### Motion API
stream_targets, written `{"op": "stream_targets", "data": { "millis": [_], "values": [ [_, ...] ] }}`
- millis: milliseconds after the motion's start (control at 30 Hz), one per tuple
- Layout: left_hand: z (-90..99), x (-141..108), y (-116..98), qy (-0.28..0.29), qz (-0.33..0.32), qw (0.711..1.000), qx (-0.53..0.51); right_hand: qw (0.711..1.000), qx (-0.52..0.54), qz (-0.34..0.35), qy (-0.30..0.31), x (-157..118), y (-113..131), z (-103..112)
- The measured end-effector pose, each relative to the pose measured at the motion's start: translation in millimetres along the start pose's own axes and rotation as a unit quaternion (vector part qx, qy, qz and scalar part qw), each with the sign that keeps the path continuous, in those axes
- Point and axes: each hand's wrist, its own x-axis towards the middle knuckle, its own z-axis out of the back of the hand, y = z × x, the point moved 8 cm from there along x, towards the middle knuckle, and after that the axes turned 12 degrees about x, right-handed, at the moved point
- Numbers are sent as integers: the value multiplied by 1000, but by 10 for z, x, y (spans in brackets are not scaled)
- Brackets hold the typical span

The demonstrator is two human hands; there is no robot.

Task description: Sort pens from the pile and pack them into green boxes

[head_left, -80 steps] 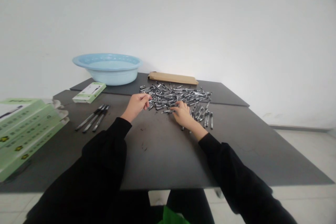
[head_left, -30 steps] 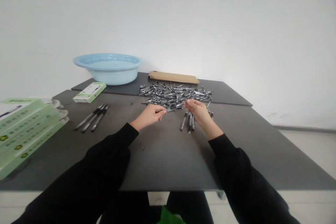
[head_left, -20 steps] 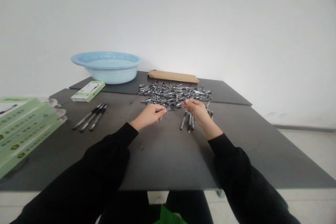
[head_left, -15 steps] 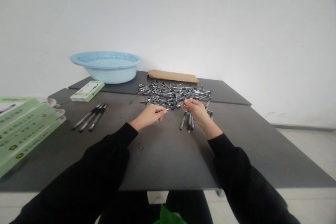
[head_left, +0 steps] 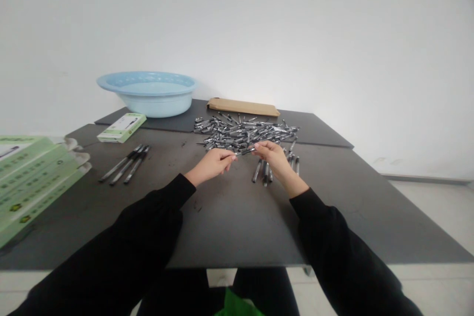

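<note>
Between my two hands a pen point(head_left: 245, 151) with a clear barrel and dark parts is held level, just in front of the pen pile. My left hand point(head_left: 213, 164) pinches its left end between thumb and fingers. At its right end, the fingertips of my right hand point(head_left: 273, 157) are closed on it. A large heap of similar pens point(head_left: 248, 132) lies behind the hands. Several loose pens point(head_left: 265, 174) lie below and beside my right hand, partly hidden by it. Three more pens point(head_left: 126, 165) lie side by side to the left.
A light blue basin point(head_left: 155, 103) stands at the back left of the dark table point(head_left: 237, 227). Near it lies a green and white pen box point(head_left: 122, 127). More green boxes point(head_left: 37, 182) are stacked at the left edge. A flat brown cardboard piece point(head_left: 242, 106) lies behind the heap.
My right hand has shifted slightly left along the pen, closer to my left hand. My left hand keeps its pinch. The camera view has moved a little.
</note>
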Motion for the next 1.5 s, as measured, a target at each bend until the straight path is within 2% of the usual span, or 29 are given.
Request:
{"op": "stream_targets", "data": {
  "millis": [267, 700, 867, 1033, 1233, 1300, 1367, 1500],
  "values": [
    [21, 14, 86, -16, 22, 1000, 5, 1000, 23, 17, 1, -6, 2, -12],
    [-11, -8, 63, -53, -3, 997, 63, 999, 41, 26, -3, -40, 12, -44],
    [-45, -2, 49, -48, -11, 994, 96, 999, 27, 17, -20, 4, -69, 10],
    [-118, -34, 35, 1, 5, 995, 104, 999, 18, 32, 2, 39, -55, -8],
    [-54, -62, -26, -27, 4, 980, 197, 997, -29, 73, -1, 47, -34, -40],
    [18, -95, -14, -36, 24, 966, 254, 994, -73, 78, -13, 51, -49, -35],
    [178, -160, 34, -65, 57, 948, 308, 989, -121, 83, -25, 52, -52, -24],
    [683, -373, 309, -142, 138, 908, 370, 988, -143, 54, -30, 56, -89, -10]
  ]
}}
